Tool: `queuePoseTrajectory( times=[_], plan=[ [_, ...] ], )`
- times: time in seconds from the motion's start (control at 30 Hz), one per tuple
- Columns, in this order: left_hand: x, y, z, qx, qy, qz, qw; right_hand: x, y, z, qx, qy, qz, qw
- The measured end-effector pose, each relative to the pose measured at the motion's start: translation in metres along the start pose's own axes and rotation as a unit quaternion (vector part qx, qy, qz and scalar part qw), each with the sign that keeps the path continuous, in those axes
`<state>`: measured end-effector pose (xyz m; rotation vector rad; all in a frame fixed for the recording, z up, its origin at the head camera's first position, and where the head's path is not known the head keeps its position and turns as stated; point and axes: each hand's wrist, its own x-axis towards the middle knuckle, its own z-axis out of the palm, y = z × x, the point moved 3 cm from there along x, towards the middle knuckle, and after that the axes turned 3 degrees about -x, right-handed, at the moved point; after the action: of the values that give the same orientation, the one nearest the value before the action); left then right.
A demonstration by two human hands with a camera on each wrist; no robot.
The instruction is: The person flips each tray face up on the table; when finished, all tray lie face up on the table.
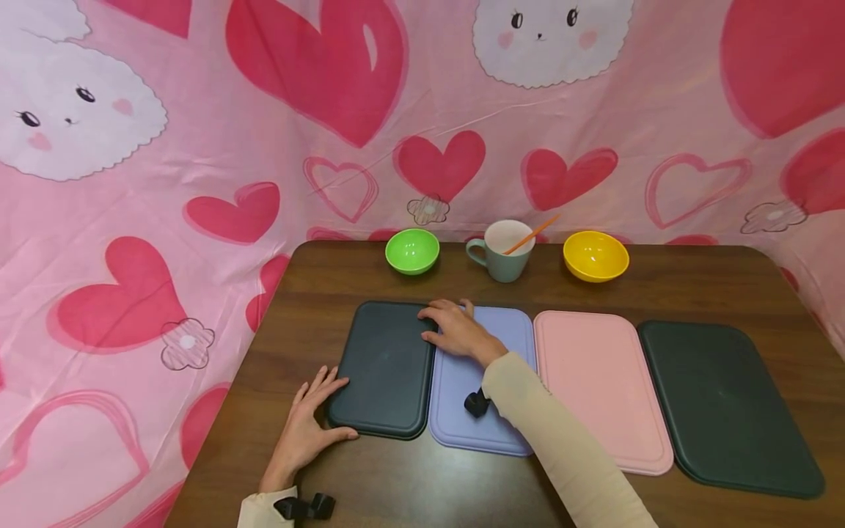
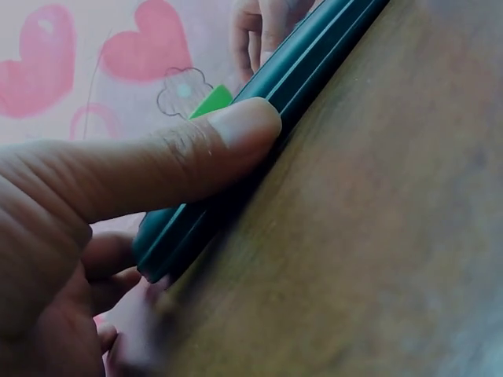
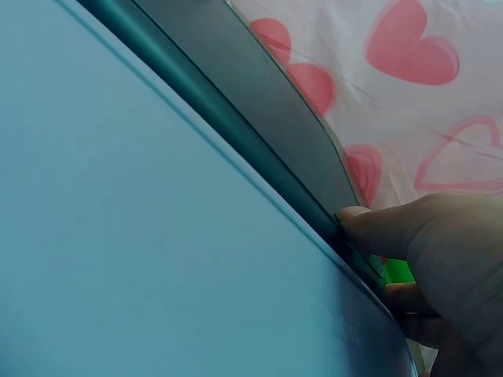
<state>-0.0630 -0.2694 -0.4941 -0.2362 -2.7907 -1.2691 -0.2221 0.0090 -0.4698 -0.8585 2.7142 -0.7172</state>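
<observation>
left of centre, the left hand, thumb and fingers apart, and right hand, grip unclear, touch opposite corners of a dark board.

sleeves cropped, leftmost board partly covered

From the head, the left hand and right hand are looked down on from behind and above, with the cloth faced beyond them. Each hand is viewed close up, at a slant, from its own wrist, towards the cloth. The dark board between the hands and the green bowl beyond are shared by all views.
</observation>
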Motion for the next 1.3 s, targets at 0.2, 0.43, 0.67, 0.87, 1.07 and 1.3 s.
queuePoseTrajectory(
  times=[0.2, 0.43, 0.67, 0.87, 1.07, 1.3],
  plan=[
    [-0.0027, -0.0013, -0.0015, -0.057, 0.032, 0.010, 0.9978, 0.0002, -0.0008, 0.0004, 0.009, 0.001, -0.001, 1.0000],
    [-0.0043, -0.0025, 0.0000, -0.170, 0.021, 0.003, 0.9852, 0.0008, -0.0007, 0.0003, 0.012, 0.003, 0.001, 0.9999],
    [-0.0030, -0.0023, 0.0004, -0.174, 0.017, -0.027, 0.9843, 0.0008, -0.0006, 0.0000, 0.012, 0.003, 0.004, 0.9999],
    [-0.0029, 0.0007, -0.0004, -0.149, 0.032, -0.020, 0.9881, -0.0005, -0.0016, 0.0001, 0.009, 0.003, 0.004, 0.9999],
    [-0.0029, 0.0034, -0.0009, -0.168, 0.048, 0.014, 0.9846, -0.0018, -0.0034, 0.0019, 0.011, 0.012, 0.011, 0.9998],
    [-0.0020, 0.0065, -0.0019, -0.163, 0.051, 0.021, 0.9851, -0.0021, -0.0079, 0.0031, 0.016, 0.023, 0.010, 0.9996]
  ],
)
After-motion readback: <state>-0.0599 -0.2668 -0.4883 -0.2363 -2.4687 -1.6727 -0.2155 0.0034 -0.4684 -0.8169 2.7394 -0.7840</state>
